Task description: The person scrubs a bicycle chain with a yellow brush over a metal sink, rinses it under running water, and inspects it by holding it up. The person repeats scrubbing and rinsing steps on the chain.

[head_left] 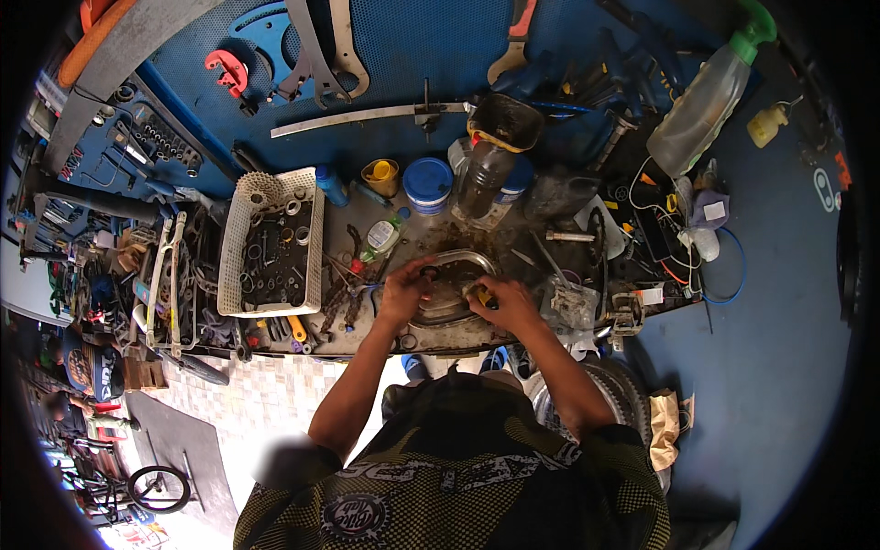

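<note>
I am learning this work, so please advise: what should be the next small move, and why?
Perhaps bring the small yellow-and-black object in the right hand toward the small dark part in the left hand: both are over the shiny oval metal tray, with a gap between.

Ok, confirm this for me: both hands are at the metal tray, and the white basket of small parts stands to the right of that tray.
One thing is wrong: the head view shows the white basket of small parts to the left of the metal tray. The left hand and right hand are indeed at the tray.
</note>
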A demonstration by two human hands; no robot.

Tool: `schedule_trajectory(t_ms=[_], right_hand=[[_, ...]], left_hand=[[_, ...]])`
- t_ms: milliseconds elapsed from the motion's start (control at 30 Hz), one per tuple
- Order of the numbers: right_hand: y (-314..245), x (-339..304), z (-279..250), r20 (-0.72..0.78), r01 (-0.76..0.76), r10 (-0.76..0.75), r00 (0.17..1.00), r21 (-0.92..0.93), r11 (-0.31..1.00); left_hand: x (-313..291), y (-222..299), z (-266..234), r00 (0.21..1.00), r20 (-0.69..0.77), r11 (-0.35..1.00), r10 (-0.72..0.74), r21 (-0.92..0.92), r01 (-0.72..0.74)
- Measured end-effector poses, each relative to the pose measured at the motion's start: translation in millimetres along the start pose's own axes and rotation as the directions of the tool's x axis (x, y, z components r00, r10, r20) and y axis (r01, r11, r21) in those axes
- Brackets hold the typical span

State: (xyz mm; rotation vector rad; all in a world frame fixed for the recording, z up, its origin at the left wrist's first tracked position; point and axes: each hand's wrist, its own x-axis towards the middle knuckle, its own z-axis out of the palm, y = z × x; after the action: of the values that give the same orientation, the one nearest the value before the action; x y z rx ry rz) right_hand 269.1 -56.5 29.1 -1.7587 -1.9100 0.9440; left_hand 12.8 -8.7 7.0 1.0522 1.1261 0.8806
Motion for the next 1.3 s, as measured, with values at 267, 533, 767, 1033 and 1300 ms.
schedule_trajectory(t_ms=[267,533,767,1033,1300], right_hand=[[-54,15,9,-0.335,0.277,-0.158,0.929,0.344,0.897],[-63,30,3,-0.348,0.237,-0.057,0.936,0.502,0.832],[-61,23,16,-0.268,0.111,0.089,0.959,0.649,0.753],[-62,6,9,-0.452,0.415,-0.266,0.851,0.270,0.869],[-59,12,-12,-0.498,0.555,-0.418,0.760,0.161,0.816]], left_hand=[[-1,3,11,0.991,-0.070,0.993,-0.118,-0.036,0.115],[-2,14,11,0.992,-0.113,0.998,0.050,-0.027,-0.053],[0,14,15,0.989,-0.144,0.990,-0.013,-0.139,-0.007],[10,14,12,0.995,-0.098,0.989,0.015,-0.145,-0.029],[3,27,16,0.992,-0.120,0.997,0.039,-0.068,-0.047]])
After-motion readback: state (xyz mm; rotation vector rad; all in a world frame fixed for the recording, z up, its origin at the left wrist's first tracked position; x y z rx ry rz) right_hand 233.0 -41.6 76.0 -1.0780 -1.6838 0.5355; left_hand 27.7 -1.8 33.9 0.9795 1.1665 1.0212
